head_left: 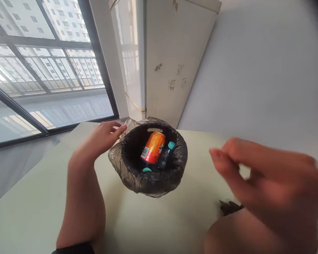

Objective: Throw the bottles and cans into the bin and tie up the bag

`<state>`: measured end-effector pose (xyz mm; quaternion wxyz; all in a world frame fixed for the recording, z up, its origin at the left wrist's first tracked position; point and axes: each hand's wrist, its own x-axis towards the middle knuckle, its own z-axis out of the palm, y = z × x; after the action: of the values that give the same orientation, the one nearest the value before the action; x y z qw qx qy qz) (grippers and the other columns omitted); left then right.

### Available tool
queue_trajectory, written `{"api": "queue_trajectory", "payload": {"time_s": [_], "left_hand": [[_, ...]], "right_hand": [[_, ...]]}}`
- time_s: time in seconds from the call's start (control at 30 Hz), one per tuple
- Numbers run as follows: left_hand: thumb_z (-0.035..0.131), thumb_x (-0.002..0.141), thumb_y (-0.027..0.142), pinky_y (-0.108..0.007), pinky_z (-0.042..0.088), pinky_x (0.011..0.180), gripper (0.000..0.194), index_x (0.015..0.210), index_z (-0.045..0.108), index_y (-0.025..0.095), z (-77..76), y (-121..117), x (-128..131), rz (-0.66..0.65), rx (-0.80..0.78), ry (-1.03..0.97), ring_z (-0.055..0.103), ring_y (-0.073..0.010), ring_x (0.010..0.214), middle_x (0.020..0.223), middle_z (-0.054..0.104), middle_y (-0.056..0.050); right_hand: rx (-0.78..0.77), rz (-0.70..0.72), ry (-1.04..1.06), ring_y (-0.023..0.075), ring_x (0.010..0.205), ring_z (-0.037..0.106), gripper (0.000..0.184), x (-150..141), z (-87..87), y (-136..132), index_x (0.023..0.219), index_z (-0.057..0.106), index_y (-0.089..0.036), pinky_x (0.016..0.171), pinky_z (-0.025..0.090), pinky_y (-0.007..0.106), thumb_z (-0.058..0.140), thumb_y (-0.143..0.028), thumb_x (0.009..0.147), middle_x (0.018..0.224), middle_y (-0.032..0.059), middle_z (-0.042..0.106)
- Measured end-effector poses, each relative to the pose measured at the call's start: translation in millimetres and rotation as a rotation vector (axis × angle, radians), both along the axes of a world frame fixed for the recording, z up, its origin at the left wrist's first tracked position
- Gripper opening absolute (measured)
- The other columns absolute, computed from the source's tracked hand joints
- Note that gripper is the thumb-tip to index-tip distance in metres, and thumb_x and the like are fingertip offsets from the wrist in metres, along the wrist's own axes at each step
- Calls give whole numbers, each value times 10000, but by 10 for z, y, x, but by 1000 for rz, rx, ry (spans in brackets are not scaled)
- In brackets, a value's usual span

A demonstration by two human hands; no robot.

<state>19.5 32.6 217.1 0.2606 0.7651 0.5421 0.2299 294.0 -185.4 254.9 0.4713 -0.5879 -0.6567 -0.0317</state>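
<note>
A round trash bin (132, 169) stands on the pale table, lined with a thin black trash bag (153, 187) folded out over its rim. Inside lie an orange soda can (154, 146) and a dark bottle with a teal cap (165, 155). Another teal cap (147, 169) shows below the can. My left hand (106, 137) is at the bin's far left rim, thumb and finger pinched on the bag's loose edge. To the right, apart from the bin, my right hand (265, 173) is raised and blurred, thumb and forefinger pinched together. Anything between those fingertips is too small to see.
The pale table (201, 158) spreads around the bin. A dark crumpled piece (229, 207) lies partly behind my right wrist. Beyond stands a white refrigerator (172, 53) with stained patches, beside a grey wall (254, 70). Large window panes (55, 67) are at the left.
</note>
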Motion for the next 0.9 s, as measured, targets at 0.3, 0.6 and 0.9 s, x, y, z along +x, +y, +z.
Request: {"api": "queue_trajectory", "payload": {"time_s": [0.3, 0.6, 0.9], "left_hand": [[676, 903, 628, -362, 608, 859, 434, 1040, 802, 236, -59, 351, -396, -520, -367, -62, 714, -244, 952, 1031, 778, -69], [694, 923, 504, -262, 529, 633, 311, 943, 723, 196, 63, 241, -495, -437, -275, -164, 617, -157, 701, 775, 648, -19], [675, 943, 490, -257, 529, 465, 281, 1038, 601, 236, 95, 98, -635, -286, -347, -419, 602, -128, 487, 721, 629, 4]], "right_hand": [[-760, -68, 323, 222, 887, 680, 257, 681, -664, 1083, 1015, 748, -223, 724, 504, 306, 666, -452, 931, 1026, 81, 779], [-831, 338, 709, 259, 876, 655, 407, 403, -882, 1341, 1012, 784, -235, 762, 559, 367, 711, -612, 878, 857, 43, 737], [-784, 333, 790, 198, 928, 604, 435, 721, -698, 1120, 933, 709, -187, 758, 544, 288, 737, -620, 908, 971, 54, 668]]}}
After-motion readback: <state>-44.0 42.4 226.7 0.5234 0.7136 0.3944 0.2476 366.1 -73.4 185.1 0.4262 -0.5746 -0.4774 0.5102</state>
